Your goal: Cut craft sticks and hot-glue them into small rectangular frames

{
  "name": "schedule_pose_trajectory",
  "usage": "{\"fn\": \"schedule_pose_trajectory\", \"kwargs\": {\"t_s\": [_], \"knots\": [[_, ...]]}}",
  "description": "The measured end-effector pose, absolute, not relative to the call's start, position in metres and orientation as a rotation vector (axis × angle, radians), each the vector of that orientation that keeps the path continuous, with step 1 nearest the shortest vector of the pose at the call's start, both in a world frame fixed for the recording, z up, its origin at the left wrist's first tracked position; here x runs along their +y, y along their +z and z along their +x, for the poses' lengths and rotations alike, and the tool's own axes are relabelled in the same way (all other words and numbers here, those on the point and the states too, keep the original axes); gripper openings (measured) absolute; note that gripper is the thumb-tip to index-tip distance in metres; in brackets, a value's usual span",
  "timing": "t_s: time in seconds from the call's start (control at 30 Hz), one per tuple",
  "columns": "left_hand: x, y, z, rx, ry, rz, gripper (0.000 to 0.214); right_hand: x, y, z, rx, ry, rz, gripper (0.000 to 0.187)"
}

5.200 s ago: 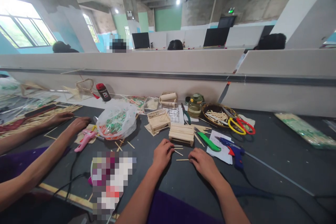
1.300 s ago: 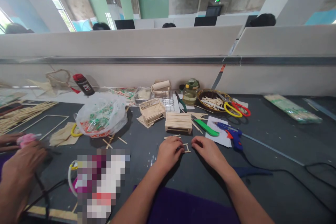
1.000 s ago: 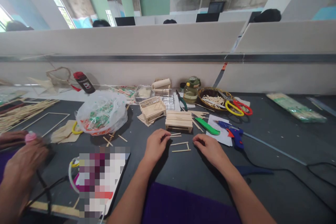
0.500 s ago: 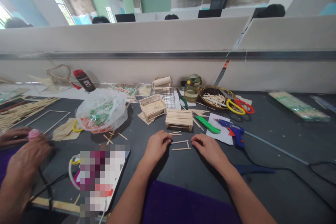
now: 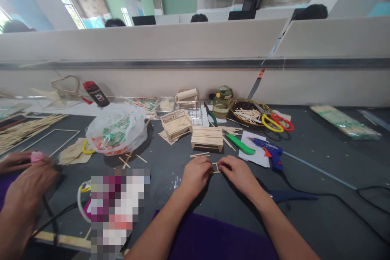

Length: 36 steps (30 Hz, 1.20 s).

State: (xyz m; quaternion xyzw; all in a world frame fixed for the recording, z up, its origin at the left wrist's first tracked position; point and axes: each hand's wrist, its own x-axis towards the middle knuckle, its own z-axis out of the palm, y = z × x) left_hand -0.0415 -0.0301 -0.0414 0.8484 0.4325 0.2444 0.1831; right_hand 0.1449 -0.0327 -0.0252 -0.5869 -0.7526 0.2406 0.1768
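Note:
My left hand (image 5: 197,174) rests low over the dark table, its fingers curled together over the left ends of a small frame of thin wooden sticks (image 5: 217,167). From the other side, my right hand (image 5: 239,172) pinches at the right end of that frame, by its short crosspiece. Most of the frame is covered by my fingers. A few loose sticks (image 5: 199,155) lie just beyond my left hand. Behind them stands a small bench-like model of wooden sticks (image 5: 207,138).
A green utility knife (image 5: 243,145), a blue glue gun (image 5: 274,155) with a cord and scissors (image 5: 274,124) lie to the right. Further left are a second stick model (image 5: 176,124), a plastic bag (image 5: 117,130) and a pixelated flat item (image 5: 118,211). Another person's hands (image 5: 33,174) work at far left.
Both hands have come closer together around the stick frame. My left hand moved right, over the sticks' left ends, and my right hand moved slightly left onto the crosspiece end.

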Motion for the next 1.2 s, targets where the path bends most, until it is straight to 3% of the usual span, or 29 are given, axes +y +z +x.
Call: {"fn": "schedule_pose_trajectory", "kwargs": {"t_s": [1.2], "knots": [[-0.024, -0.045, -0.043, 1.147, 0.643, 2.460, 0.014, -0.030, -0.034, 0.143, -2.086, 0.607, -1.843, 0.013]]}}
